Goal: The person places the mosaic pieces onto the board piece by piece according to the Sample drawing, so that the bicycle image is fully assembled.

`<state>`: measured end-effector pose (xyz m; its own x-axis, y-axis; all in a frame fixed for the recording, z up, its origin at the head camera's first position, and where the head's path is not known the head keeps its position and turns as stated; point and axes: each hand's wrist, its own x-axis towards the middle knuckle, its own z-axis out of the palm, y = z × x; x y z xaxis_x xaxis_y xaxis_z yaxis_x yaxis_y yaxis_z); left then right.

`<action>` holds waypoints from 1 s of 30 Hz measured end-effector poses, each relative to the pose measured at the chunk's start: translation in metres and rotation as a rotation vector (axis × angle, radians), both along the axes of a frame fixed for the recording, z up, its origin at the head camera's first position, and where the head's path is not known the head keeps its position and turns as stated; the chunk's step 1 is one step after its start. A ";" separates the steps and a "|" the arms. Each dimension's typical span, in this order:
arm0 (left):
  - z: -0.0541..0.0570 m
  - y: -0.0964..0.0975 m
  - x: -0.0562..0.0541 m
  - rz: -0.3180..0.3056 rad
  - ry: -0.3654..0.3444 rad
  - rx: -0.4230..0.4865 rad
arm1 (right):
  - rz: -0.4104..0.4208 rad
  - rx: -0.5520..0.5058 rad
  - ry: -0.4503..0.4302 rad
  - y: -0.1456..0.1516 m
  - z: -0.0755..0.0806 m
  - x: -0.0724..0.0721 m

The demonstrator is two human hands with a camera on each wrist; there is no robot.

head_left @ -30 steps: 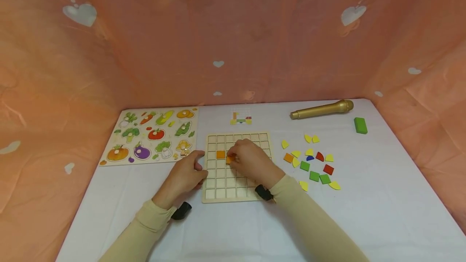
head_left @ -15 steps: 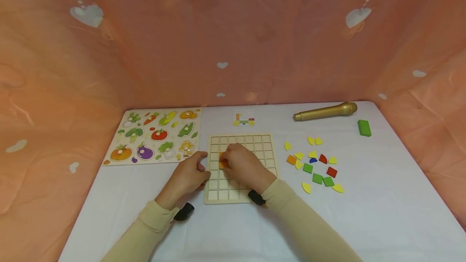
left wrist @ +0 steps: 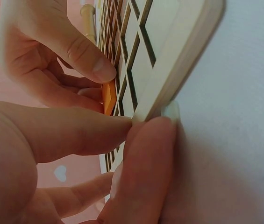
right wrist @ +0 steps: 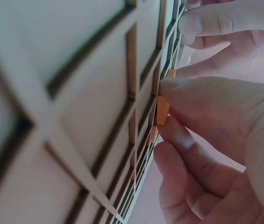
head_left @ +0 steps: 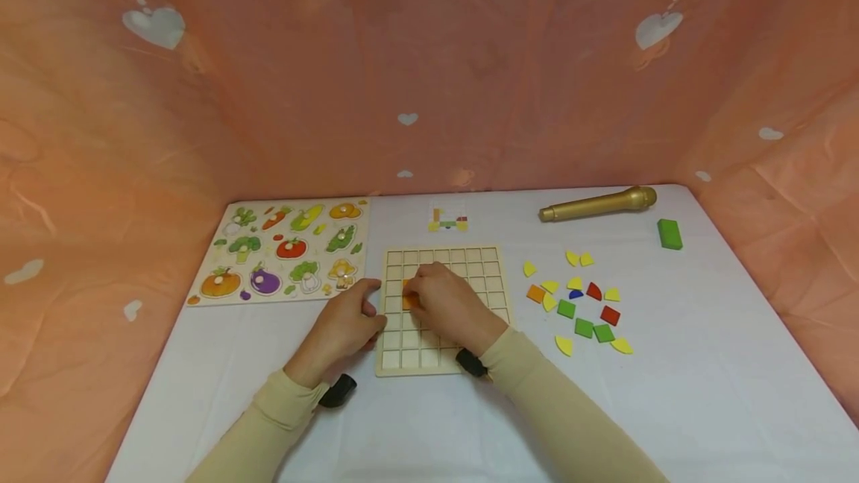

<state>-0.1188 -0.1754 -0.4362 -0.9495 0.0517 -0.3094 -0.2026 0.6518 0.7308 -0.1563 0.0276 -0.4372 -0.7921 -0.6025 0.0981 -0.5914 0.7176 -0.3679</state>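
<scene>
A pale wooden grid board (head_left: 391, 338) lies at the middle of the table. At its left edge my left hand (head_left: 338, 330) holds the rim; in the left wrist view the thumb (left wrist: 117, 126) is on the rim, with a finger (left wrist: 148, 163) at its outer side. My right hand (head_left: 452, 304) is over the board's left part and pinches an orange square tile (right wrist: 163, 111) at a cell. Another orange tile (head_left: 406, 284) sits just beyond it in the second column, partly covered by the right fingers. Whether the pinched tile lies flat is hidden.
Right of the board lie loose yellow (head_left: 563, 346), green (head_left: 584, 328), red (head_left: 610, 315), blue and orange pieces. A coloured pattern card (head_left: 448, 223) is behind the board. Further off are a vegetable puzzle (head_left: 282, 252), a gold microphone (head_left: 597, 204) and a green block (head_left: 669, 234).
My right hand has carried the orange tile leftward, from beside the other orange tile to the near side of it. The left hand stays at the board's edge.
</scene>
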 end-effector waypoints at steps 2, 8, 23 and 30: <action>0.000 0.000 0.000 -0.003 0.002 -0.001 | -0.003 -0.003 0.000 0.000 0.001 0.000; 0.001 -0.001 -0.001 -0.006 -0.001 -0.008 | -0.003 -0.016 -0.009 0.000 0.001 0.002; 0.000 -0.001 -0.002 -0.016 0.006 -0.015 | -0.010 0.013 -0.002 -0.002 0.000 0.001; -0.001 -0.001 -0.002 -0.015 -0.006 -0.009 | -0.004 -0.006 -0.010 -0.001 0.001 0.002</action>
